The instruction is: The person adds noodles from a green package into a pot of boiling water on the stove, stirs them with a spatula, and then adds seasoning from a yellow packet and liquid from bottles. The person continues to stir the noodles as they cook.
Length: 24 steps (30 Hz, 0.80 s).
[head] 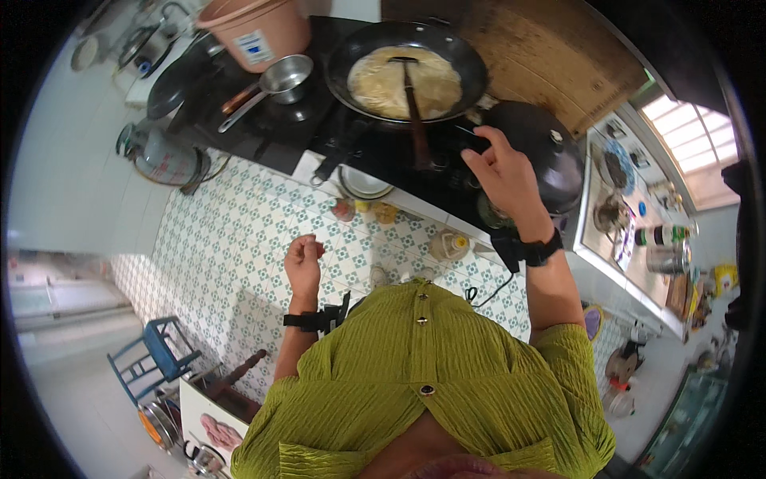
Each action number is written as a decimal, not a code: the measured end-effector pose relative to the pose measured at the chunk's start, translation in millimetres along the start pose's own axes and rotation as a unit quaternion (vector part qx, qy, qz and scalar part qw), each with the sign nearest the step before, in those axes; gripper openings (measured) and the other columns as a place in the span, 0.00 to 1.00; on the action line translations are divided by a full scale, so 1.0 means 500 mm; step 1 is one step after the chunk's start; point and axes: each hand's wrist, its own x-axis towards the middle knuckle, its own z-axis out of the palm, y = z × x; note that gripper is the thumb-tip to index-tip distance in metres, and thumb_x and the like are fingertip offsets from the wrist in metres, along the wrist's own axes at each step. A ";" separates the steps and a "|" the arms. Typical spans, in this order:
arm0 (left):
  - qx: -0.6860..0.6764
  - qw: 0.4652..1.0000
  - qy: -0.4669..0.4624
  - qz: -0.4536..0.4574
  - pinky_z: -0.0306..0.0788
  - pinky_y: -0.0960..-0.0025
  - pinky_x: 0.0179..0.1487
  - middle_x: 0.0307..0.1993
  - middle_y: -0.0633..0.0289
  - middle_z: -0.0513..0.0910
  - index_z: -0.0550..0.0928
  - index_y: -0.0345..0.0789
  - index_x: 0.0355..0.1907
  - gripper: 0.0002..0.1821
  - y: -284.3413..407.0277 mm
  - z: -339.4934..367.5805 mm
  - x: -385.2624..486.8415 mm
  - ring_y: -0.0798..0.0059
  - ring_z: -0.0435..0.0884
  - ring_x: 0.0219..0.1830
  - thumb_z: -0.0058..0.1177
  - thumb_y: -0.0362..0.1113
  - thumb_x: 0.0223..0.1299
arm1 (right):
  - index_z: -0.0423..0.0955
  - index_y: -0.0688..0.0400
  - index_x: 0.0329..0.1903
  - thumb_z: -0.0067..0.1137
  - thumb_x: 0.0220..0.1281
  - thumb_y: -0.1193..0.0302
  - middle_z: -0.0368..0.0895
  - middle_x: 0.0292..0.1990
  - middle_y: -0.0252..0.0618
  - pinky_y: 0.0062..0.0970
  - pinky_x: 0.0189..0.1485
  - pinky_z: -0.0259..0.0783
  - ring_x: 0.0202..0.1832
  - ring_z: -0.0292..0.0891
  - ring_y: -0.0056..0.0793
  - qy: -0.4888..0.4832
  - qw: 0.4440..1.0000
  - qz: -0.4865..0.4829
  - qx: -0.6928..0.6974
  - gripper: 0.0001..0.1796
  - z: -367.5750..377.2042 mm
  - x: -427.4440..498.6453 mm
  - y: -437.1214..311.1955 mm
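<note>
Over the wood-handled spatula's side of the cooktop (371, 141), my right hand (505, 173) is held with thumb and index finger apart. A thin pale line shows by its index fingertip; I cannot tell what it is. The hand is just left of a dark domed wok lid (538, 155). A black wok (473, 66) holds pale yellowish liquid food (371, 78), and the spatula (418, 132) rests in it, handle towards me. My left hand (304, 263) is over the tiled floor, fingers curled against the thumb, with nothing plainly in it.
A steel ladle-like pan (290, 78) and a pink bucket (269, 30) stand left of the wok. A gas cylinder (167, 157) is on the floor at left, a blue chair (158, 350) behind it. An oil jug (449, 245) stands under the counter. Bottles (664, 235) crowd the right counter.
</note>
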 end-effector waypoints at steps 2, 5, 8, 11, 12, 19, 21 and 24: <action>-0.011 1.000 0.026 -0.001 0.76 0.73 0.41 0.33 0.62 0.84 0.81 0.29 0.49 0.14 0.044 0.009 0.009 0.80 0.80 0.33 0.50 0.39 0.77 | 0.70 0.54 0.63 0.62 0.65 0.46 0.86 0.34 0.48 0.43 0.37 0.76 0.36 0.84 0.49 -0.041 0.996 0.021 -0.073 0.33 0.055 0.050 -0.030; -0.085 0.996 0.015 -0.003 0.77 0.71 0.44 0.41 0.60 0.83 0.75 0.31 0.59 0.19 0.123 0.046 0.024 0.76 0.81 0.38 0.45 0.45 0.79 | 0.66 0.53 0.69 0.60 0.62 0.41 0.86 0.42 0.51 0.47 0.43 0.77 0.43 0.83 0.52 -0.106 0.986 -0.002 -0.128 0.41 0.121 0.105 -0.047; -0.052 0.998 -0.041 -0.008 0.78 0.65 0.49 0.50 0.58 0.79 0.68 0.33 0.68 0.28 0.197 0.087 0.037 0.70 0.80 0.47 0.40 0.53 0.80 | 0.60 0.58 0.74 0.61 0.62 0.48 0.85 0.47 0.55 0.48 0.47 0.77 0.47 0.82 0.56 -0.158 0.979 0.006 -0.130 0.44 0.152 0.128 -0.044; -0.005 0.997 -0.068 0.025 0.78 0.64 0.51 0.51 0.58 0.78 0.66 0.33 0.70 0.27 0.237 0.130 0.054 0.69 0.80 0.48 0.42 0.50 0.80 | 0.61 0.58 0.73 0.58 0.63 0.60 0.84 0.48 0.57 0.50 0.49 0.76 0.48 0.81 0.58 -0.152 0.978 0.021 -0.145 0.38 0.147 0.140 -0.020; -0.001 0.996 -0.076 0.044 0.77 0.68 0.50 0.51 0.59 0.77 0.66 0.32 0.70 0.26 0.243 0.144 0.061 0.72 0.79 0.47 0.48 0.43 0.78 | 0.60 0.59 0.73 0.56 0.63 0.63 0.84 0.48 0.57 0.50 0.49 0.76 0.48 0.81 0.59 -0.146 0.976 0.028 -0.158 0.37 0.138 0.142 -0.006; 0.190 0.977 -0.010 0.092 0.70 0.78 0.34 0.36 0.65 0.81 0.73 0.28 0.63 0.20 0.239 0.213 0.118 0.85 0.75 0.32 0.55 0.34 0.73 | 0.76 0.53 0.63 0.54 0.60 0.71 0.85 0.43 0.58 0.41 0.48 0.77 0.44 0.83 0.54 -0.007 0.997 0.050 -0.058 0.25 -0.029 0.199 0.107; 0.166 0.982 -0.007 0.087 0.69 0.79 0.39 0.35 0.69 0.78 0.74 0.29 0.64 0.19 0.239 0.211 0.121 0.86 0.72 0.34 0.53 0.35 0.76 | 0.77 0.54 0.62 0.56 0.62 0.74 0.85 0.40 0.47 0.33 0.46 0.76 0.39 0.82 0.36 0.000 0.998 0.064 -0.029 0.24 -0.064 0.214 0.127; 0.149 0.985 0.015 0.086 0.68 0.81 0.38 0.34 0.70 0.75 0.74 0.30 0.63 0.19 0.240 0.200 0.135 0.87 0.70 0.33 0.52 0.35 0.76 | 0.78 0.57 0.62 0.58 0.67 0.73 0.82 0.36 0.34 0.25 0.42 0.73 0.35 0.74 0.22 -0.033 0.989 0.104 0.104 0.21 -0.086 0.250 0.153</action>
